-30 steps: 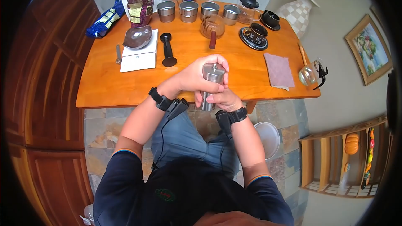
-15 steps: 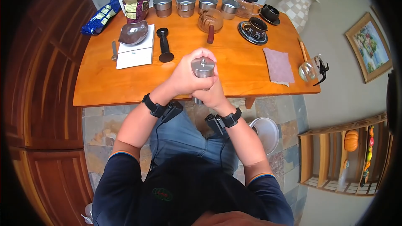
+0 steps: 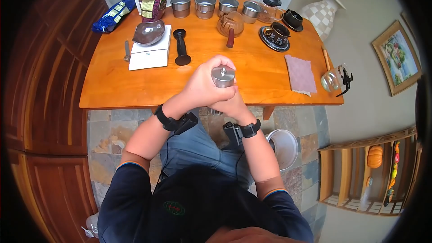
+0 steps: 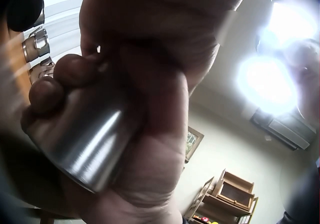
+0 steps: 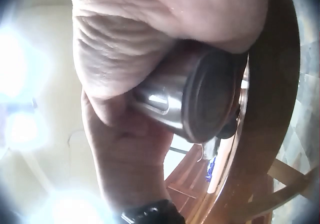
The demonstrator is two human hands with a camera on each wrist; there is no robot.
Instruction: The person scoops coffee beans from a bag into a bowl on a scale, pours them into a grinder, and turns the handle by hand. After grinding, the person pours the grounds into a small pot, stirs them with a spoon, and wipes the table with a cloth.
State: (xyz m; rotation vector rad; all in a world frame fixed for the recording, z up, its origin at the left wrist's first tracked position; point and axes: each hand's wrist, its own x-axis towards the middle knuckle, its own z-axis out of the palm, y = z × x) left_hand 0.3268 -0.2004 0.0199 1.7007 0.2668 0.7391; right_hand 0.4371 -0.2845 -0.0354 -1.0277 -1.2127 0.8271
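A brushed-steel hand coffee grinder point(image 3: 223, 77), with a small metal stub on its flat top, is held upright near the table's front edge. My left hand point(image 3: 204, 85) grips its upper part, fingers around the far side and thumb across the front. Lower down, my right hand point(image 3: 231, 104) holds the body, largely covered by the left in the head view. The steel cylinder point(image 4: 95, 129) shows between curled fingers in the left wrist view. From the right wrist, the grinder's round dark base point(image 5: 212, 96) juts out below the right palm.
On the wooden table point(image 3: 135, 90) lie a white scale point(image 3: 148, 60) bearing a dark dish point(image 3: 149, 33), a black tamper point(image 3: 182, 47) and a pink cloth point(image 3: 300, 75). Metal cups point(image 3: 205, 7), a red-handled glass pot point(image 3: 230, 23) and a black cup point(image 3: 277, 33) stand behind. A glass jug point(image 3: 332, 80) is at right.
The right hand has turned about the grinder's lower part; its fingers and thumb, visible in front one second ago, now lie mostly behind the left hand. The grinder has shifted slightly left.
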